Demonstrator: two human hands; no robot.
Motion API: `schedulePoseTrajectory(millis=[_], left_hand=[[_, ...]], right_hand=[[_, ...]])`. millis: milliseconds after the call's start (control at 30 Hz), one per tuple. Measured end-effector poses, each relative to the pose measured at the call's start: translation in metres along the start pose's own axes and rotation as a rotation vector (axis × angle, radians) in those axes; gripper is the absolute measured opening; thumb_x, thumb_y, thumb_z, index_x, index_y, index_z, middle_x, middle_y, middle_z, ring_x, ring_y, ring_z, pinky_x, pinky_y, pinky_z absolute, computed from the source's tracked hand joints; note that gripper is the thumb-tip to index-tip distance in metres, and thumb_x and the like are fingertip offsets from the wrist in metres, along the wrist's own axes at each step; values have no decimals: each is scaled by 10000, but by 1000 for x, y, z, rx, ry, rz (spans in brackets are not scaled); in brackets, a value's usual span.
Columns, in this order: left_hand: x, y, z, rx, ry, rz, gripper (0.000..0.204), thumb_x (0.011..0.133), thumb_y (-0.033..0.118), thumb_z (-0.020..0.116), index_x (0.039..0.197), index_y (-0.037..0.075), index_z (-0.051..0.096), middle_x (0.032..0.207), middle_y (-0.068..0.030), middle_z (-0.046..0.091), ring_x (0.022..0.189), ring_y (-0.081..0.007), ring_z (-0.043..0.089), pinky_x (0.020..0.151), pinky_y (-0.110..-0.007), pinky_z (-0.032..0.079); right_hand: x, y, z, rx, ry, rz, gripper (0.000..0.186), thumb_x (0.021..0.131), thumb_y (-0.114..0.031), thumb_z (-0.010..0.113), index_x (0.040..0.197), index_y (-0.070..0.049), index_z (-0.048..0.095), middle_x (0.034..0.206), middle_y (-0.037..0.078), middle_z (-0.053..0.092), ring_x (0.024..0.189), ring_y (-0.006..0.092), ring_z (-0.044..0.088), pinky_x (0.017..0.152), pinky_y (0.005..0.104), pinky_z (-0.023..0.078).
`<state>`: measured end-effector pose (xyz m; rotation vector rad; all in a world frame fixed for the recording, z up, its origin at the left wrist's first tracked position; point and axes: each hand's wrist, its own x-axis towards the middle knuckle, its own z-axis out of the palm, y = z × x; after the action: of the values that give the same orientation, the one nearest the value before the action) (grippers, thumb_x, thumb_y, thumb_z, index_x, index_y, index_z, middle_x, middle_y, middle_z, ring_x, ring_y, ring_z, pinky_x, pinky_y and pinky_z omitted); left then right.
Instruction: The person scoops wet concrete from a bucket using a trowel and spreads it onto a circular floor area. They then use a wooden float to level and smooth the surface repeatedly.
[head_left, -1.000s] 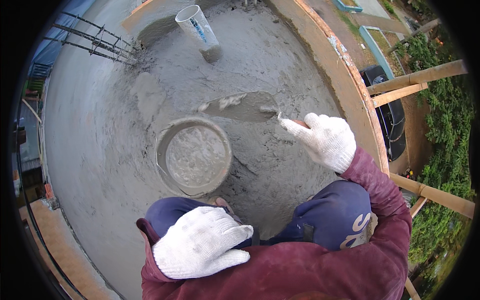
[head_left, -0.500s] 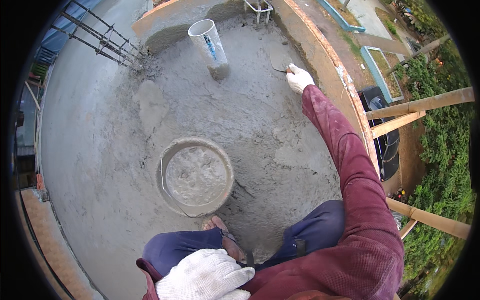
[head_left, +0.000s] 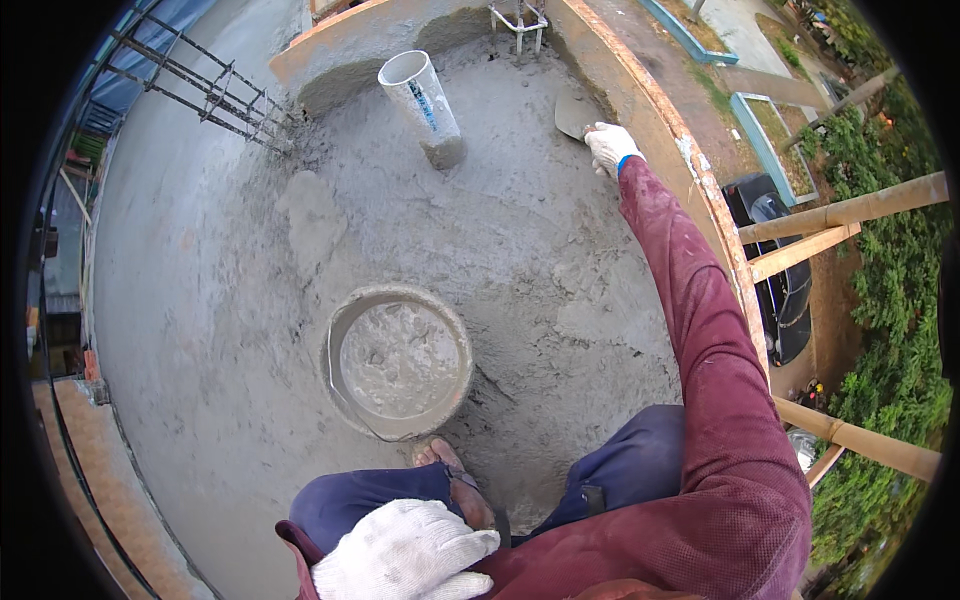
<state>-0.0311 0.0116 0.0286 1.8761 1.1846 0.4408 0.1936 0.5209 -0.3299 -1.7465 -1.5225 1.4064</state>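
our white-gloved right hand (head_left: 610, 149) is gripping a flat grey metal trowel (head_left: 573, 117); our white-gloved left hand (head_left: 405, 552) is lying slack.

Head cam (L of pair), fisheye: worn on head, looks down & fwd over grey floor (head_left: 220, 350); L hand (head_left: 400, 555) nearer lens, R hand (head_left: 608, 150) farther; edges bend twd rim.

Wet cement (head_left: 530, 230) and bare rebar (head_left: 213, 95) show a building site
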Motion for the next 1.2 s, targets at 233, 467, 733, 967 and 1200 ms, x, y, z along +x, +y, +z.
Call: schedulePoseTrajectory(millis=[233,467,733,967,1200], left_hand=[[8,2,0,-9,13,86,367,888,281,758,1164,42,723,928,-126,686,870,-336,655,775,-436,499],[3,1,3,111,-147,15,415,935,435,753,1182,102,745,994,-62,731,978,-268,723,919,-413,570],[-6,6,14,157,-154,25,448,883,416,791,1178,85,732,937,-68,699,927,-270,709,860,-410,557],[36,-5,-10,-254,-67,-107,589,933,500,749,1260,18,667,1126,-145,727,1097,-292,711,967,-420,561],[200,-16,31,-1354,260,-44,513,1098,398,569,1528,130,489,1461,-183,576,1312,-367,584,1157,-478,457]], right_hand=[[-40,7,-4,-678,294,-267,412,970,-229,551,1354,-98,624,1198,266,726,1129,429,702,963,522,553],[-178,-4,-63,-699,175,-659,509,985,-222,631,1482,-129,576,1058,205,699,996,395,702,923,470,546],[-381,-64,-41,-958,-275,-947,584,875,-82,687,1441,-214,625,897,108,582,757,276,672,645,402,569],[-373,-98,-72,-708,51,-1059,450,995,-163,667,1441,-127,626,1026,96,684,888,266,710,808,377,584],[-375,-124,-62,-316,173,-1292,711,961,-214,579,1587,50,368,1201,328,692,1070,399,713,973,452,552]])
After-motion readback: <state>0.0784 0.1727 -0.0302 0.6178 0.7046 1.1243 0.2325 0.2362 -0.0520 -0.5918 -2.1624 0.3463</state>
